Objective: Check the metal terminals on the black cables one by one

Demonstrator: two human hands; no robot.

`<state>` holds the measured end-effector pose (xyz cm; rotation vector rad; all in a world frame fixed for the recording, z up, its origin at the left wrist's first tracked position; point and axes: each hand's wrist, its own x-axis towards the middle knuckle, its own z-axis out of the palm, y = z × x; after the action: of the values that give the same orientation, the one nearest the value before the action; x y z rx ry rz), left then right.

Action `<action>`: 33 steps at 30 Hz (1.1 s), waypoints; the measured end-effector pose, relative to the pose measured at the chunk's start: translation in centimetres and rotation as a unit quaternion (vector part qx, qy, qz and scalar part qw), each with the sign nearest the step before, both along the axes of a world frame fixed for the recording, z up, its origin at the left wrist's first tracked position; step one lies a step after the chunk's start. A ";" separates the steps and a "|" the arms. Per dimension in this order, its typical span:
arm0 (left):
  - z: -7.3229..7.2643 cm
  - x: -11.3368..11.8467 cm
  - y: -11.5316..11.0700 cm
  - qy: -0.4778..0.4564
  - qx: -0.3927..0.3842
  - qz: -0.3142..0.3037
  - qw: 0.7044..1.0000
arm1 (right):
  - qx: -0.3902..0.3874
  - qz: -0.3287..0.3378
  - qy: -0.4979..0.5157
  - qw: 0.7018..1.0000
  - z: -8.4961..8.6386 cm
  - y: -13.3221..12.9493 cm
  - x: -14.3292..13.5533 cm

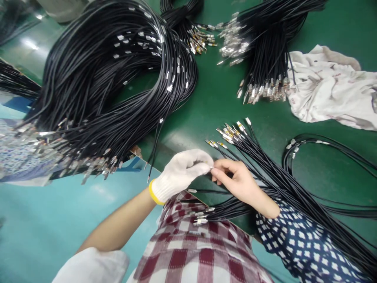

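My left hand (185,169) wears a white knitted glove with a yellow cuff, and its thumb and fingers are pinched together. Bare, my right hand (235,181) meets it fingertip to fingertip, also in a pinch. A tiny pale tip (211,168) shows between them; the rest is covered by the fingers, so its kind is unclear. Behind and beneath my right hand runs a bundle of black cables (273,169) with metal connectors. Closer to my body, another group of cable ends (203,216) lies at the table edge, over the checked apron (188,251).
A big looped heap of black cables (118,78) covers the left side, its ends hanging past the green table's (206,94) edge. More cables (265,51) lie at the back, beside a crumpled white cloth (332,86). A cable coil (294,149) sits at right.
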<state>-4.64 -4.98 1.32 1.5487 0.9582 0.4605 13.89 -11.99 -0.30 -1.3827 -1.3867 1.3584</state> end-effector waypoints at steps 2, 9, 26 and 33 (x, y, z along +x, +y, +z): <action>0.1 -0.1 -0.2 -0.015 -0.062 0.051 0.997 | 0.006 -0.006 -0.016 1.000 0.2 -0.1 -0.1; 0.7 -0.1 -0.5 0.053 0.051 0.029 0.997 | 0.066 -0.022 -0.046 0.997 0.9 0.0 -0.6; -0.2 -0.4 0.1 0.090 0.202 -0.055 0.974 | -0.001 -0.034 0.049 0.998 0.4 0.3 -1.8; 0.4 0.1 0.5 0.070 0.095 -0.059 0.991 | 0.048 -0.050 -0.020 0.997 0.0 0.2 -1.7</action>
<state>-4.56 -4.51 1.70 1.8188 0.9452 0.3715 12.19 -11.80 -0.27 -1.4039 -1.3718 1.1888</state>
